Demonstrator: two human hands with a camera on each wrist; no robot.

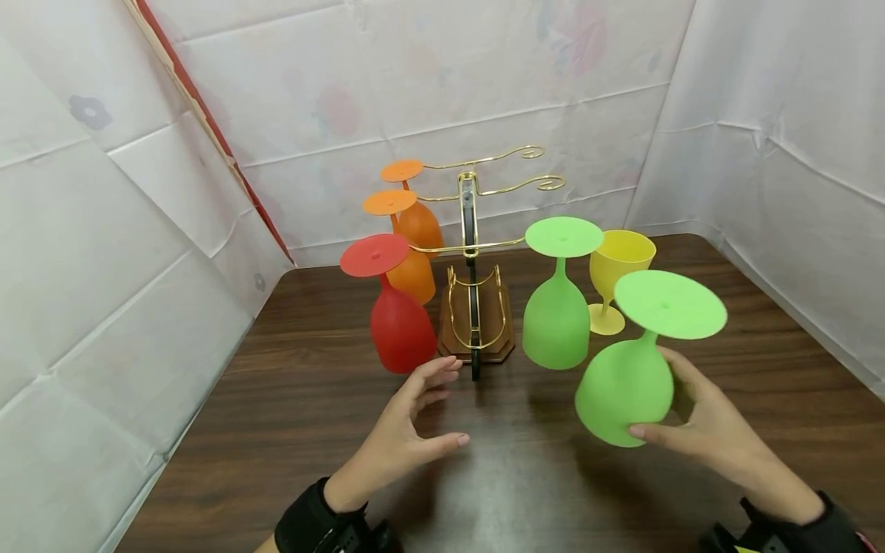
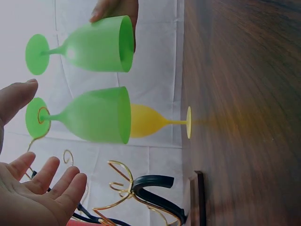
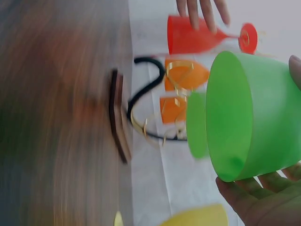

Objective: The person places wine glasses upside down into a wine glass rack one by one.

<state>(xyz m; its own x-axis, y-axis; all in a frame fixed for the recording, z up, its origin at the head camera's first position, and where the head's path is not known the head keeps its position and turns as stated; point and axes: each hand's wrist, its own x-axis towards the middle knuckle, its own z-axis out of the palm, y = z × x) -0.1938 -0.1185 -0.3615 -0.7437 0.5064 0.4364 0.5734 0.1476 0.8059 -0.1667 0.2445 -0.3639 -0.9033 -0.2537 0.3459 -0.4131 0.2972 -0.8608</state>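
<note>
- Right hand [image 1: 712, 432], head view: fingers and thumb curl round opposite sides of the bowl of an upside-down green goblet [image 1: 625, 388], held above the bench [image 1: 276, 430] on the near right, beside the second green goblet [image 1: 556, 326] hanging from the rack [image 1: 469, 223].
- Left hand [image 1: 397, 438], same view: fingers slightly bent, thumb spread well apart, palm bare, near the red goblet [image 1: 402, 330] at the rack's left.
- Left wrist view: that palm shows with its fingers parted; the gripped goblet hangs clear of the bench, apart from the second green one.
- Right wrist view: fingers and thumb press opposite sides of the bowl; the left fingertips overlap the red goblet, contact unclear.
</note>
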